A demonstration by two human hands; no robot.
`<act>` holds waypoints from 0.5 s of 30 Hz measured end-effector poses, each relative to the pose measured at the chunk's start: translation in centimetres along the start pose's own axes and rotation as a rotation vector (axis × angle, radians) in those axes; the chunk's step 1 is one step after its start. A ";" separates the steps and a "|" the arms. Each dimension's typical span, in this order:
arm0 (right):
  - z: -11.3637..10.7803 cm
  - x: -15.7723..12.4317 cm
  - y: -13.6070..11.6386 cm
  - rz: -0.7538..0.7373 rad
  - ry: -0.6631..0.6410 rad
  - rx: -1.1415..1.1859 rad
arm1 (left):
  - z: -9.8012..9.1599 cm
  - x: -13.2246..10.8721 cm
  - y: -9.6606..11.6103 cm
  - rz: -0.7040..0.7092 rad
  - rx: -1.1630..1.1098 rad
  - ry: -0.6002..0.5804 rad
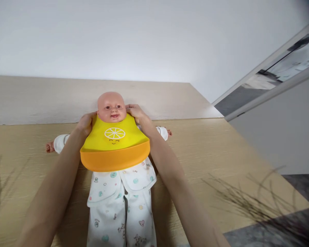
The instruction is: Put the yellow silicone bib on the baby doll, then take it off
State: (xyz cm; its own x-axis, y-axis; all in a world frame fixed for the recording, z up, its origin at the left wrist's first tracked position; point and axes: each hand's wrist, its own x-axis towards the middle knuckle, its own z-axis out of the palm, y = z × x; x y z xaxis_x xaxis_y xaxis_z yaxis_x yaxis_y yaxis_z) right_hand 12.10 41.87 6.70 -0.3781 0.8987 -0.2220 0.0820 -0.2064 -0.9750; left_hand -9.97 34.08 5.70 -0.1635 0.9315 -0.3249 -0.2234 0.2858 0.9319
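A baby doll (110, 101) lies on its back on the wooden table, arms spread out, in white patterned clothes (121, 206). Over its chest lies a yellow bib (115, 132) with a lemon-slice print and an orange catch pocket (115, 158). At the bib's neck edge, beside the doll's head, my left hand (87, 123) is closed on one side. My right hand (136, 113) grips the opposite side of the neck, its fingers reaching behind the head. Fingertips of both hands are partly hidden by the bib and the head.
The light wooden table (201, 154) has a raised ledge (41, 99) behind the doll's head, against a white wall (105, 37). To the right, beyond the table's edge, a mirror-like panel (262, 80) leans or hangs. Dark blurred strands of hair cross the lower right.
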 end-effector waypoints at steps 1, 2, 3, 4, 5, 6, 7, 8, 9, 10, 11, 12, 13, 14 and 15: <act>0.2 0.0 0.0 -0.004 0.010 0.000 | 0.0 0.0 0.0 -0.022 -0.036 0.006; 0.3 -0.1 -0.1 -0.004 0.018 -0.002 | 0.0 0.1 0.1 -0.032 -0.066 0.015; 0.4 -0.1 -0.1 -0.001 0.025 -0.006 | 0.0 0.1 0.1 -0.022 -0.085 0.025; 0.6 -0.2 -0.1 0.004 0.033 -0.009 | -0.1 0.2 0.1 0.011 -0.086 0.030; 0.6 -0.3 -0.1 0.007 0.039 -0.010 | -0.1 0.3 0.1 0.052 -0.079 0.027; 0.7 -0.3 -0.1 0.007 0.046 -0.010 | -0.1 0.4 0.1 0.093 -0.069 0.020; 0.7 -0.4 0.0 0.000 0.050 -0.009 | -0.1 0.4 0.1 0.122 -0.057 0.022; 0.7 -0.5 0.1 -0.010 0.049 -0.008 | 0.0 0.4 0.0 0.137 -0.042 0.036; 0.6 -0.6 0.2 -0.022 0.041 -0.008 | 0.1 0.3 0.0 0.145 -0.022 0.057; 0.6 -0.7 0.3 -0.036 0.034 -0.010 | 0.3 0.2 0.1 0.148 0.007 0.085; 0.5 -0.8 0.4 -0.049 0.028 -0.015 | 0.5 0.1 0.1 0.153 0.041 0.116; 0.5 -0.8 0.6 -0.059 0.029 -0.024 | 0.7 0.0 0.1 0.159 0.082 0.141; 0.4 -0.8 0.7 -0.066 0.035 -0.035 | 0.9 -0.2 0.2 0.168 0.126 0.159; 0.4 -0.8 0.8 -0.070 0.047 -0.049 | 1.0 -0.2 0.2 0.174 0.168 0.175; 0.3 -0.7 0.8 -0.073 0.062 -0.062 | 1.1 -0.3 0.2 0.178 0.204 0.191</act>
State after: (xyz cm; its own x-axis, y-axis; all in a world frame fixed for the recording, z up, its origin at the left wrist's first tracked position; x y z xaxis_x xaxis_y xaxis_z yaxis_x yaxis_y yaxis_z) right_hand 12.13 40.90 6.06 -0.3273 0.9331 -0.1489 0.1139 -0.1174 -0.9865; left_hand -8.93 34.15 6.16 -0.3642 0.9174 -0.1603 0.0190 0.1794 0.9836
